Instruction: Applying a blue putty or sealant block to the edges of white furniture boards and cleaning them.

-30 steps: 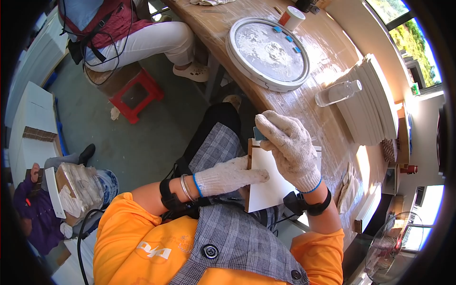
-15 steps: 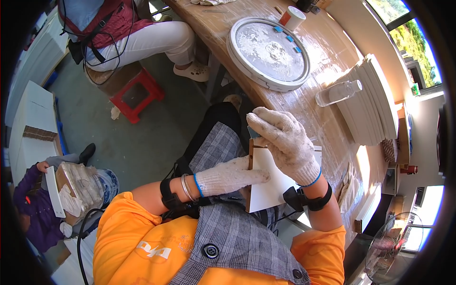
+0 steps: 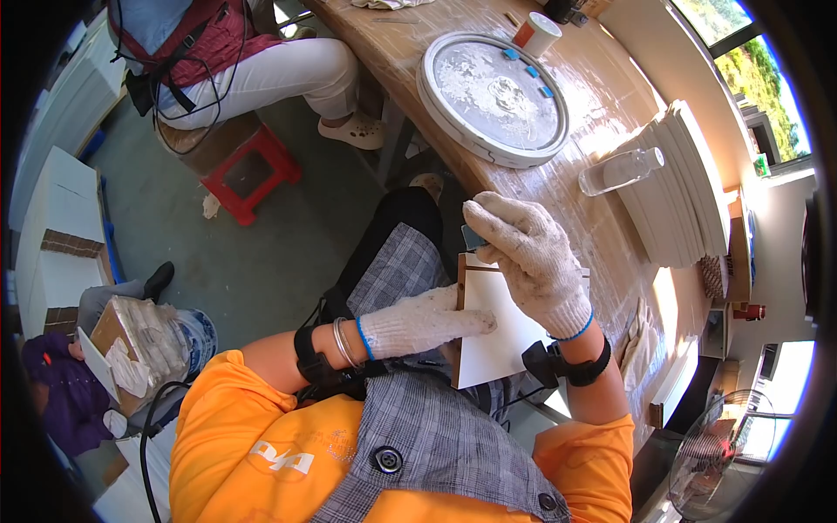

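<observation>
A white board (image 3: 499,344) with a brown edge lies tilted over my lap. My left hand (image 3: 427,324), in a pale knitted glove, grips its brown edge, with the thumb flat on the white face. Above the board's far end is my right hand (image 3: 527,253), in a matching stained glove, its fingers bent together. A thin, dark, flat piece (image 3: 472,238) shows beside those fingers at the board's corner. Most of that piece is hidden by the glove, so its kind is unclear.
On the wooden table (image 3: 593,222) are a round lid (image 3: 493,100) smeared with white paste, a cup (image 3: 537,35), a clear bottle (image 3: 621,171) and stacked white boards (image 3: 680,187). A red stool (image 3: 253,174) stands left. A co-worker in purple (image 3: 65,392) sits at lower left.
My right hand has shifted slightly to the right, and more of the dark piece shows. My left hand stays put. At lower left, the co-worker's white panel has turned and moved back.
</observation>
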`<action>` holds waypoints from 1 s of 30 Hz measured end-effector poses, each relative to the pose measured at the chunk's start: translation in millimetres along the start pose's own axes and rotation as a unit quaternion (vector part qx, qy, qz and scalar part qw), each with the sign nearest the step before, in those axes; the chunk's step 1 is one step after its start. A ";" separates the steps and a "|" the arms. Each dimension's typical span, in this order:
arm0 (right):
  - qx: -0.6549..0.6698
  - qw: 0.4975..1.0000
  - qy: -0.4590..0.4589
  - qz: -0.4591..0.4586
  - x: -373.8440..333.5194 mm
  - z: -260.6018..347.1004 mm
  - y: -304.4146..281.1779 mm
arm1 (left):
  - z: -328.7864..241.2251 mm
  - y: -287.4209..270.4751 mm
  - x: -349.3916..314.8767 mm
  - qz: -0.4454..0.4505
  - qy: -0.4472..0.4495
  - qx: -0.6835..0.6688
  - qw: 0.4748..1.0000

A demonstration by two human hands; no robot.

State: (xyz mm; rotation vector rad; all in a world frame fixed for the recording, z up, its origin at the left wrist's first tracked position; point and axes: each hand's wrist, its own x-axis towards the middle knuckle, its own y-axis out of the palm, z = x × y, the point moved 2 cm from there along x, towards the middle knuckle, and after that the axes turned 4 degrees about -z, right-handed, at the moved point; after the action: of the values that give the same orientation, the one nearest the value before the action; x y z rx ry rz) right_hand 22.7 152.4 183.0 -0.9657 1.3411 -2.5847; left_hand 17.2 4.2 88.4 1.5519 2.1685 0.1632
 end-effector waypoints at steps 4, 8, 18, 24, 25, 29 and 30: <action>0.005 0.999 0.009 0.040 -3.6 -2.2 2.6 | -2.6 -0.7 0.4 0.003 0.002 -0.007 1.000; -0.058 0.992 0.083 -0.076 -10.4 -8.1 -5.9 | -0.8 -7.8 1.1 -0.024 0.001 -0.018 1.000; -0.143 0.940 0.254 -0.176 -10.4 -113.6 3.7 | 23.7 -23.9 8.9 -0.056 -0.015 -0.023 0.998; -0.236 0.927 0.265 -0.126 13.0 -157.3 -1.6 | 38.5 -29.9 11.7 -0.038 -0.041 -0.022 0.998; -0.251 0.919 0.288 -0.095 15.6 -164.0 -2.8 | 39.6 -30.5 12.5 -0.029 -0.047 -0.023 0.998; -0.307 0.902 0.305 0.000 27.5 -166.8 -1.0 | 38.6 -31.7 13.3 -0.022 -0.056 -0.031 0.998; -0.309 0.901 0.305 -0.002 27.0 -168.1 -1.6 | 38.0 -31.8 14.2 -0.024 -0.053 -0.035 0.998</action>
State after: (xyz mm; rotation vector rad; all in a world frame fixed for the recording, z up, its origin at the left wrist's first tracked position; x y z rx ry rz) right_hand -93.0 264.0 127.0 -0.1409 2.4020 -2.6009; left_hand 2.6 -0.5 39.2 1.4362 2.0929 0.1381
